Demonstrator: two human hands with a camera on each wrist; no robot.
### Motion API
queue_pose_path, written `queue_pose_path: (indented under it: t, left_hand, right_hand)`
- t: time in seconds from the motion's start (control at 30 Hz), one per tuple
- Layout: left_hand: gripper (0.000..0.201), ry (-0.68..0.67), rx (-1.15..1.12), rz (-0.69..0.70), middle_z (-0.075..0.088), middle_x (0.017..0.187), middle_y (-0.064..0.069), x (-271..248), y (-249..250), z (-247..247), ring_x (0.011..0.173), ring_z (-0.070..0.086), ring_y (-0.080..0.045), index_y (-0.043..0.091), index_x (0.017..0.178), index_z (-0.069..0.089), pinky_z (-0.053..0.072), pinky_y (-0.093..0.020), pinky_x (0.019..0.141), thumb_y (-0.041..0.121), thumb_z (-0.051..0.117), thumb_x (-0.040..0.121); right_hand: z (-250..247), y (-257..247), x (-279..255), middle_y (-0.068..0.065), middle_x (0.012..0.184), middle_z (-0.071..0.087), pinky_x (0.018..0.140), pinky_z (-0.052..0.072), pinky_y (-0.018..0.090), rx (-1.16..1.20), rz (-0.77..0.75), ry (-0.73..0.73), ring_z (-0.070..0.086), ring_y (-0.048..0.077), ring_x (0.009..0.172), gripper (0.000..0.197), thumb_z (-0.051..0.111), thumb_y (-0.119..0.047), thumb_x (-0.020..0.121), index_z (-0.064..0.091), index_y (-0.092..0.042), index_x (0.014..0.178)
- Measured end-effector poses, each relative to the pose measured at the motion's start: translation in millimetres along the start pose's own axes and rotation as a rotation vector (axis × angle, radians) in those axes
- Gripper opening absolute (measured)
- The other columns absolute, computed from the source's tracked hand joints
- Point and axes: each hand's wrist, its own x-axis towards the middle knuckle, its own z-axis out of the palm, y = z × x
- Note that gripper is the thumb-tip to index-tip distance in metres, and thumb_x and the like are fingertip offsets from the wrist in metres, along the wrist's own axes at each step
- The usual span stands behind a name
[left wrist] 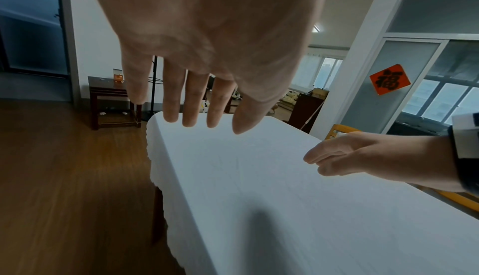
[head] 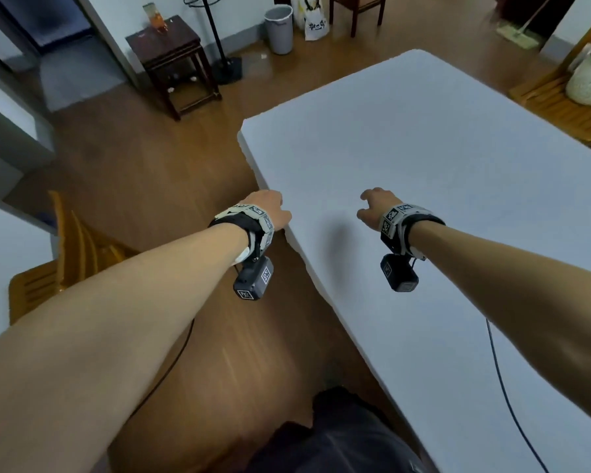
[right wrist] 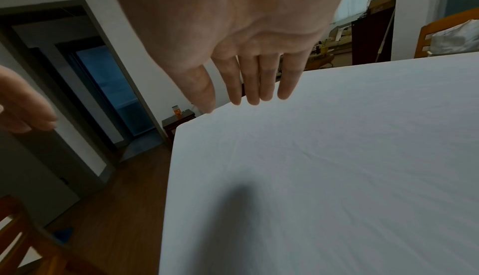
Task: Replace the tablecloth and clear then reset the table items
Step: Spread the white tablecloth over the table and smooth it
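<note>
A plain white tablecloth (head: 423,172) covers the whole table and hangs over its left edge (left wrist: 166,187). Nothing stands on it. My left hand (head: 273,209) hovers over the table's left edge, its fingers (left wrist: 191,105) straight and spread, holding nothing. My right hand (head: 372,206) hovers above the cloth a little to the right, its fingers (right wrist: 259,82) straight and pointing down, a shadow under it (right wrist: 241,207). Neither hand plainly touches the cloth.
A dark wooden side table (head: 171,56) with an orange item (head: 157,20) stands at the back left, beside a coat stand base (head: 227,68) and a grey bin (head: 279,29). Wooden chairs stand at left (head: 72,257) and back right (head: 560,97).
</note>
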Motion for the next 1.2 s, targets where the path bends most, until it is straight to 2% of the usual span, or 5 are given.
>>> queue_pose_path:
  t: [0.13,0.33,0.5,0.73,1.2]
  left_hand:
    - [0.037,0.012,0.022,0.031,0.059,0.119,-0.004,78.0,-30.3,-49.8,0.099,0.058,-0.025,0.017,0.121,0.056,0.045,-0.032,0.073,0.037,0.048,0.091]
    - [0.047,0.058,0.032,0.129,0.054,0.13,-0.005,218.4,-74.9,-118.9,0.112,0.054,-0.028,0.018,0.136,0.05,0.045,-0.037,0.089,0.04,0.045,0.095]
    - [0.046,0.081,0.146,0.337,0.055,0.116,-0.006,355.9,-99.7,-170.0,0.096,0.052,-0.025,0.011,0.128,0.054,0.043,-0.034,0.078,0.041,0.044,0.095]
    - [0.048,0.003,0.254,0.694,0.052,0.129,-0.007,490.2,-67.2,-234.0,0.114,0.053,-0.03,0.015,0.131,0.052,0.047,-0.043,0.093,0.043,0.043,0.093]
    - [0.035,-0.051,0.46,1.033,0.053,0.116,-0.004,676.8,43.7,-298.4,0.091,0.049,-0.024,0.019,0.117,0.056,0.039,-0.034,0.07,0.041,0.043,0.093]
  right_hand:
    - [-26.6,-32.5,75.9,0.011,0.145,0.042,0.101,0.041,0.039,0.011,0.03,0.005,0.04,0.029,0.133,0.054,0.05,-0.023,0.092,0.041,-0.011,0.143]
    - [-64.4,-76.0,202.3,0.012,0.145,0.042,0.099,0.042,0.039,0.0,0.121,0.058,0.04,0.029,0.132,0.052,0.05,-0.023,0.093,0.041,-0.01,0.143]
    - [-86.9,-102.0,288.6,0.009,0.147,0.041,0.1,0.04,0.039,0.065,0.27,0.152,0.039,0.028,0.133,0.052,0.05,-0.023,0.093,0.041,-0.013,0.144]
    - [-109.8,-119.7,330.6,0.008,0.147,0.041,0.101,0.04,0.04,0.192,0.616,0.194,0.039,0.027,0.133,0.052,0.05,-0.024,0.094,0.041,-0.013,0.144]
    - [-148.8,-71.9,464.2,0.011,0.145,0.042,0.1,0.04,0.04,0.379,0.959,0.255,0.038,0.029,0.134,0.051,0.05,-0.024,0.093,0.042,-0.011,0.142]
